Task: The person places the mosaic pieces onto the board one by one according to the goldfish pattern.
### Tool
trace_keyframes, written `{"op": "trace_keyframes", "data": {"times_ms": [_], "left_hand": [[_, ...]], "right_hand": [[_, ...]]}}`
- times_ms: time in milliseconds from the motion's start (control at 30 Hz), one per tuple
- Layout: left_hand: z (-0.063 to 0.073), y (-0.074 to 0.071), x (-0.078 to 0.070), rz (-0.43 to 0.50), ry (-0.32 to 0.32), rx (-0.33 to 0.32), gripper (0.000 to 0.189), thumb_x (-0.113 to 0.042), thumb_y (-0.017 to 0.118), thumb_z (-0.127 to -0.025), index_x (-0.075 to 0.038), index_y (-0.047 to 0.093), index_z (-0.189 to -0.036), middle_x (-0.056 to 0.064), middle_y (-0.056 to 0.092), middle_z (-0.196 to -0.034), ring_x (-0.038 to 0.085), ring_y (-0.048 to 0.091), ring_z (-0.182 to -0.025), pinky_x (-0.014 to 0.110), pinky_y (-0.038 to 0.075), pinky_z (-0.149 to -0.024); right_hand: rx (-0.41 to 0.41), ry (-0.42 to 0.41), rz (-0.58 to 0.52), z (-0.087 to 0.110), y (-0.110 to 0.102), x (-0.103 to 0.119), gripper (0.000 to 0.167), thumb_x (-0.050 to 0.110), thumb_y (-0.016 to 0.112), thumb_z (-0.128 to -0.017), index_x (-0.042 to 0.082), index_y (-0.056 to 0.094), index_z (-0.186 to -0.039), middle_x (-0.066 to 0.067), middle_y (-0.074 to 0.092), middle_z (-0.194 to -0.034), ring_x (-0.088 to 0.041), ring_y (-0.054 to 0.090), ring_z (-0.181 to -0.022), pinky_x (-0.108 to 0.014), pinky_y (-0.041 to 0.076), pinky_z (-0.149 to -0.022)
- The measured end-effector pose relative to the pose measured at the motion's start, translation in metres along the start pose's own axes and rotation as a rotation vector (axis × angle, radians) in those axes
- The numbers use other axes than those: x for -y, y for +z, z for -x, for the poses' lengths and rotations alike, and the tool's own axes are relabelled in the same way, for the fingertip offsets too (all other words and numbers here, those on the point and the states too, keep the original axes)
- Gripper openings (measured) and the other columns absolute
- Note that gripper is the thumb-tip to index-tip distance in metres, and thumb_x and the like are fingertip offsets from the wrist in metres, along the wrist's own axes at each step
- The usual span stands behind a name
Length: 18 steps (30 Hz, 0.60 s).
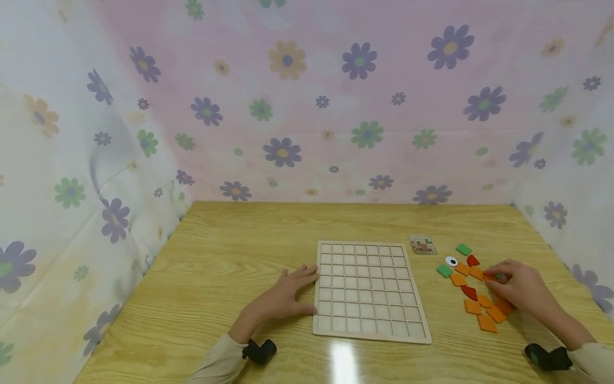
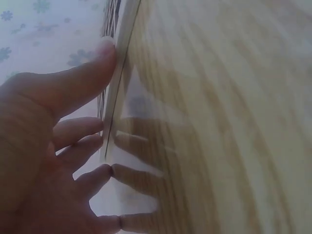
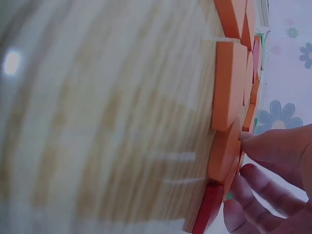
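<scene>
On the right, the right hand [image 1: 522, 287] seems to pick tiles [image 1: 472, 306], grip unclear, next needing a pinch, and the left hand [image 1: 280, 298], fingers loose, touches the board [image 1: 352, 295].

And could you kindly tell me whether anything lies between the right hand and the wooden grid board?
Yes: on the table between the right hand and the wooden grid board lie orange square tiles, a red curved-edge piece and a green square tile. They look flat, so a lifted hand could probably pass over them.
</scene>
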<state>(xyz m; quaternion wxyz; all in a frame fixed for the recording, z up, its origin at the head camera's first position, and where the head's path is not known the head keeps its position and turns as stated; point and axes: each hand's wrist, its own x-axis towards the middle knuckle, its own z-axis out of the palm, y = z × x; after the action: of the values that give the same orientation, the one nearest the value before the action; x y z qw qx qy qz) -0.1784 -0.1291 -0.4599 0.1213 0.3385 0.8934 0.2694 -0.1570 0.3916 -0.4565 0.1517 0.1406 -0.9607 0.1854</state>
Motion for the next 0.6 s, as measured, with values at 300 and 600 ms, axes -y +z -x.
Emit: {"op": "trace_keyframes", "data": {"times_ms": [300,600], "left_hand": [[-0.001,-0.0062,-0.0056,0.025,-0.035,0.014,0.078,-0.037,0.074,-0.081,-0.007,0.039,-0.145,0.006,0.025,-0.154,0.029,0.016,-0.142,0.061,0.003,-0.109],[-0.0038,-0.0052,-0.0073,-0.022,-0.011,0.042,0.078,-0.041,0.069,-0.085,-0.007,0.035,-0.147,0.007,0.022,-0.155,0.029,0.015,-0.143,0.062,0.002,-0.109]], "right_hand": [[0.11,0.091,-0.047,-0.0042,-0.0016,0.0003,0.016,0.009,0.079,-0.074,0.0,0.073,-0.086,-0.002,0.064,-0.075,-0.001,0.051,-0.058,-0.024,0.044,-0.05],[0.09,0.14,-0.054,-0.0026,-0.0064,0.0058,0.016,0.007,0.075,-0.077,-0.003,0.071,-0.087,-0.003,0.064,-0.071,-0.002,0.052,-0.056,-0.024,0.042,-0.046]]}}
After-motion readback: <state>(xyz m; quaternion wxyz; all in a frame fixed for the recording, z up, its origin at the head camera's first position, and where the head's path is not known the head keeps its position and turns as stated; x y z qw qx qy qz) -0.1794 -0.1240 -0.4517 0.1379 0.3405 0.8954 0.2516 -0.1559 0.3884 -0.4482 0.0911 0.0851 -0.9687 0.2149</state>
